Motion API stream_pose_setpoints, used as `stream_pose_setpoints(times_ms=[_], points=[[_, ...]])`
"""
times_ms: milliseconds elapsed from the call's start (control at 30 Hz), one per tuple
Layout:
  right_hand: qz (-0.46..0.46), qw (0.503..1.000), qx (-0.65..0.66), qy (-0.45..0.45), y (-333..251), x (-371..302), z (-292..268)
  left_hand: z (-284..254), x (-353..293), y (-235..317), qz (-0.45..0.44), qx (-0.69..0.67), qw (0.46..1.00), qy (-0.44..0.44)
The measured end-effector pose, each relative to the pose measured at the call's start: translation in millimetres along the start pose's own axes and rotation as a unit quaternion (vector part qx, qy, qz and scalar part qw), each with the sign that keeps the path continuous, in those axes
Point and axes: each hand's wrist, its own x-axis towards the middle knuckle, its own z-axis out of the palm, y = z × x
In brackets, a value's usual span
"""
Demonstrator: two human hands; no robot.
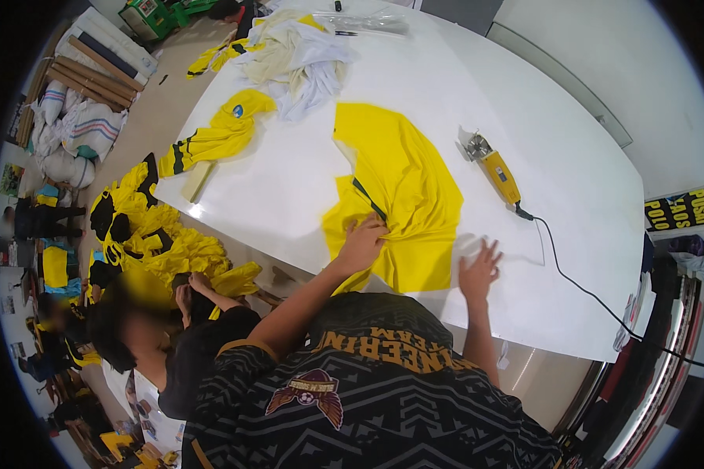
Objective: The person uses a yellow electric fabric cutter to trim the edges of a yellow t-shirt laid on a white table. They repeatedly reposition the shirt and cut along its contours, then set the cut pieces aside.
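Observation:
A yellow garment (422,184) lies partly bunched on the white table (540,289), with a dark green strip showing near its middle. My left hand (361,246) has its fingers closed on a gathered fold of it, where creases fan out. Just right of the garment's lower edge, my right hand (479,270) is held over the table with fingers spread and nothing in them. Beyond that hand rests a yellow electric rotary cloth cutter (499,173), its round metal head pointing away and a black cord running off to the right.
A smaller yellow piece (227,137) and a pale block (199,181) lie along the table's left edge. White cloth (301,62) is heaped at the far end. Left of the table, a person (160,344) sits by a yellow and black fabric pile (160,250).

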Motion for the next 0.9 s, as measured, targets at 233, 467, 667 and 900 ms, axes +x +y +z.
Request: stream_pose_setpoints(times_ms=[233,467,667,900], points=[[-0.215,0.905,0.227,-0.287,-130,-22,-35,-50,2,67,-0.018,-0.367,0.925,-0.099],[-0.093,0.651,0.654,-0.374,-149,-10,-88,-73,-5,78,0.042,-0.071,0.994,0.068],[-0.057,0.666,0.589,-0.454,-127,31,-88,-116,9,62,-0.078,-0.284,0.919,-0.262],[0.110,0.744,0.498,-0.432,-102,53,-55,-161,47,40,-0.153,-0.477,0.865,0.014]])
